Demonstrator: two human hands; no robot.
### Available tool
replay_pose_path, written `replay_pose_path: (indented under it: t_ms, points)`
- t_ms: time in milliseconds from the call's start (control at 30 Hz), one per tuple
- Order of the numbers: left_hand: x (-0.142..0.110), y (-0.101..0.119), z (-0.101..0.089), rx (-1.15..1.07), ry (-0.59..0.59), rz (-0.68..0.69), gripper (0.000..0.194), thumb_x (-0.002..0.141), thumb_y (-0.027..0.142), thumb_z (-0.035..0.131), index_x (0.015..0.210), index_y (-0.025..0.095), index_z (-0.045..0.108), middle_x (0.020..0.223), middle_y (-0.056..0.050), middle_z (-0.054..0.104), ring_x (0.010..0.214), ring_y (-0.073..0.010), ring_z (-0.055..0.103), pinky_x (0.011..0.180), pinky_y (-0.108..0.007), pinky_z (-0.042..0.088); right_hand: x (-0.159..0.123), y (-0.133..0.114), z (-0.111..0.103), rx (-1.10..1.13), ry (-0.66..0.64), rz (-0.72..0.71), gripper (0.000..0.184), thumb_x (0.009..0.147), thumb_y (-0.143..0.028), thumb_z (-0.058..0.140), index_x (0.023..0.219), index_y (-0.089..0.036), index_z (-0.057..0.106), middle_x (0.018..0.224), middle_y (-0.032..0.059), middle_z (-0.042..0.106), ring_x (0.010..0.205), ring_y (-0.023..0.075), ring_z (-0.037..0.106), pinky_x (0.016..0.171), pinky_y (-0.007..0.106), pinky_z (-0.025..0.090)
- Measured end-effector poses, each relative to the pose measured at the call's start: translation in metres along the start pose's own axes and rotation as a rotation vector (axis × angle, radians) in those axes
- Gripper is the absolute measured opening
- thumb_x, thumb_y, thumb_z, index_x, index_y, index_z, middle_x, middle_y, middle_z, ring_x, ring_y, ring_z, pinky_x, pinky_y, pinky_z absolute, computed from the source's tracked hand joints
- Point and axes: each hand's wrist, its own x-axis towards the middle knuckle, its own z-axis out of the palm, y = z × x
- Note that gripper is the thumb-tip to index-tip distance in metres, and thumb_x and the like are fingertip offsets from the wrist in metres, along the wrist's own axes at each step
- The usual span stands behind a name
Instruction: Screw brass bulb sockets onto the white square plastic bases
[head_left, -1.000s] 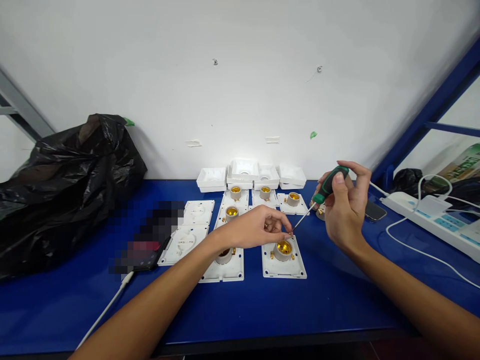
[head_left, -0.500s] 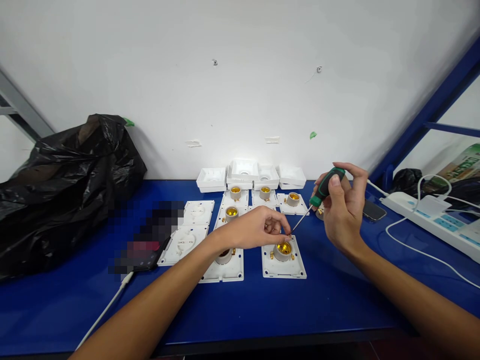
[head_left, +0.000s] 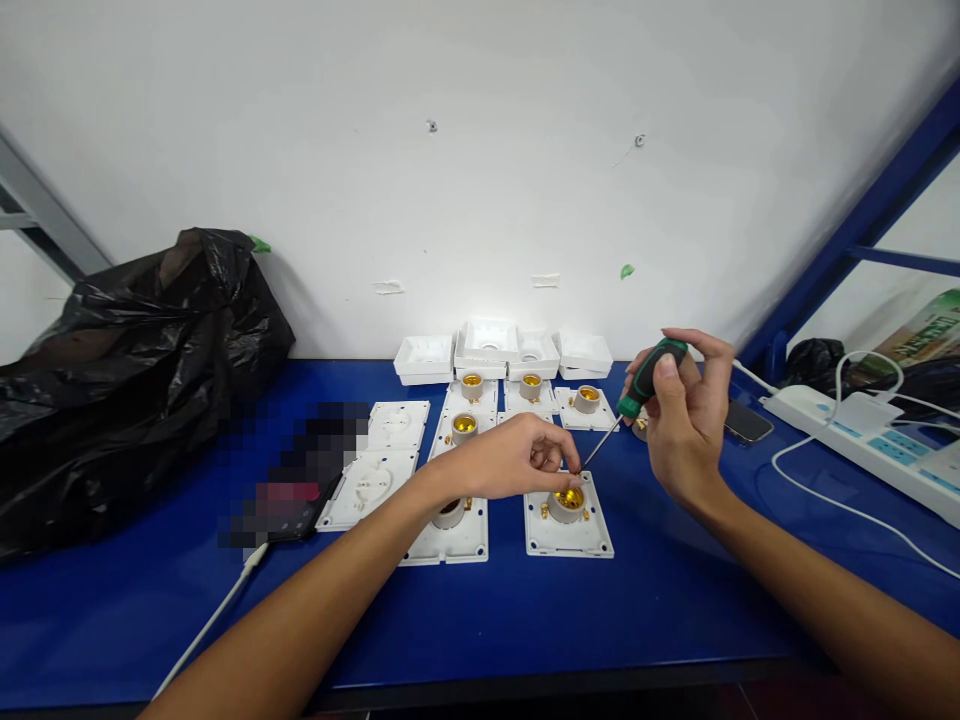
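A white square lamp-holder plate with a brass-lined socket lies on the blue table, nearest to me. My left hand hovers just above it, fingertips pinched together at the socket's upper right rim on something too small to make out. My right hand grips a green-and-black screwdriver by its handle. The thin shaft slants down to the left and its tip meets the pinched fingertips of my left hand.
Several more white plates with sockets lie behind, and white box covers stand against the wall. A black plastic bag fills the left. A phone, a white power strip and cables lie at the right.
My right hand with the screwdriver has sunk slightly and shifted left. My left hand has stayed pinched at the socket.
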Motion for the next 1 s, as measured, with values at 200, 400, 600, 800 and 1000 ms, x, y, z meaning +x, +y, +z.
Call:
replay_pose_path:
  t_ms: [200, 400, 600, 800, 1000]
  points:
    - [0.001, -0.001, -0.001, -0.009, -0.022, 0.007, 0.018, 0.085, 0.035, 0.074, 0.088, 0.018, 0.070, 0.058, 0.008, 0.046, 0.055, -0.0079, 0.041, 0.054, -0.026, 0.032, -0.001, -0.001, 0.001, -0.020, -0.027, -0.056, 0.023, 0.099, -0.037, 0.056, 0.120, -0.030, 0.051, 0.085, -0.0006, 0.059, 0.073, 0.0151, 0.059, 0.061, 0.029, 0.049]
    - [0.001, 0.000, -0.001, -0.017, -0.035, 0.001, 0.026, 0.085, 0.044, 0.074, 0.088, 0.018, 0.069, 0.058, 0.007, 0.046, 0.055, -0.0086, 0.042, 0.055, -0.027, 0.034, -0.002, -0.009, 0.002, -0.030, -0.043, -0.145, 0.021, 0.098, -0.035, 0.058, 0.117, -0.029, 0.052, 0.084, -0.0005, 0.058, 0.070, 0.0148, 0.058, 0.057, 0.028, 0.051]
    - [0.000, 0.000, -0.001, -0.025, -0.045, 0.011, 0.026, 0.085, 0.044, 0.074, 0.088, 0.019, 0.068, 0.060, 0.006, 0.047, 0.056, -0.0087, 0.042, 0.056, -0.027, 0.034, -0.002, -0.010, 0.002, -0.031, -0.037, -0.121, 0.021, 0.097, -0.036, 0.058, 0.116, -0.030, 0.052, 0.083, -0.0004, 0.057, 0.070, 0.0152, 0.058, 0.056, 0.029, 0.051]
    - [0.001, 0.001, -0.002, -0.044, -0.058, 0.004, 0.033, 0.080, 0.045, 0.079, 0.097, 0.020, 0.067, 0.064, 0.006, 0.049, 0.059, -0.0097, 0.044, 0.058, -0.028, 0.034, -0.002, -0.009, 0.001, -0.035, -0.036, -0.122, 0.022, 0.097, -0.037, 0.059, 0.117, -0.030, 0.052, 0.083, 0.0000, 0.057, 0.070, 0.0154, 0.058, 0.056, 0.029, 0.051]
    - [0.002, -0.003, 0.000, -0.016, -0.077, 0.010, 0.048, 0.068, 0.050, 0.087, 0.098, 0.021, 0.064, 0.070, 0.006, 0.053, 0.063, -0.0107, 0.048, 0.059, -0.027, 0.036, -0.002, -0.009, 0.001, -0.013, -0.043, -0.125, 0.022, 0.097, -0.036, 0.059, 0.117, -0.029, 0.053, 0.082, -0.0004, 0.056, 0.068, 0.0147, 0.056, 0.054, 0.028, 0.049]
